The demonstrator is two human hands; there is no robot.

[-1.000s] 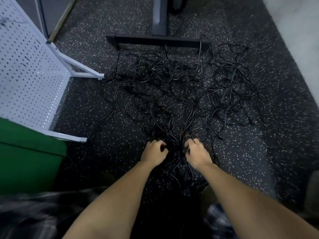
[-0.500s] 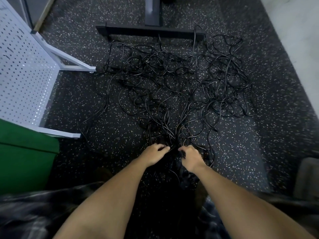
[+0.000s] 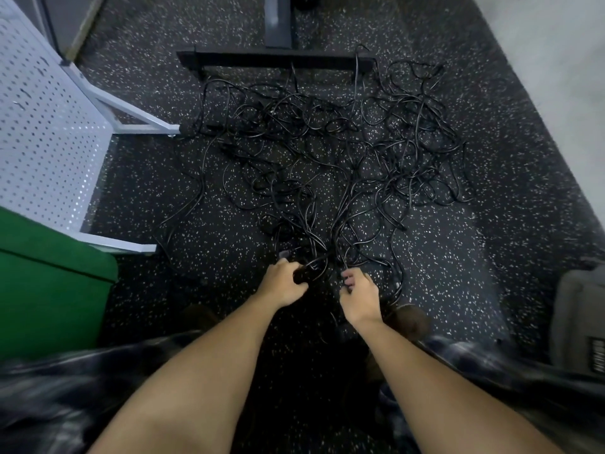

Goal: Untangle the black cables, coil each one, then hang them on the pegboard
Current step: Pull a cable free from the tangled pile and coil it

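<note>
Reaching down to the floor (image 3: 491, 208), we hold the near edge of the cables (image 3: 327, 152) with both hands. Our left hand (image 3: 283, 285) curls round a dark bunch and our right hand (image 3: 358, 296) pinches strands. The tangle sprawls ahead, right of the pegboard (image 3: 45, 126).

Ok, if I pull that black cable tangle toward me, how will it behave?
Probably floppy: the cable tangle lies in limp loops flat on the speckled floor. Likely drags as one clump, since strands cross everywhere and converge where the left hand and right hand grip them. It may snag on the black stand foot, which one far strand crosses.
</note>
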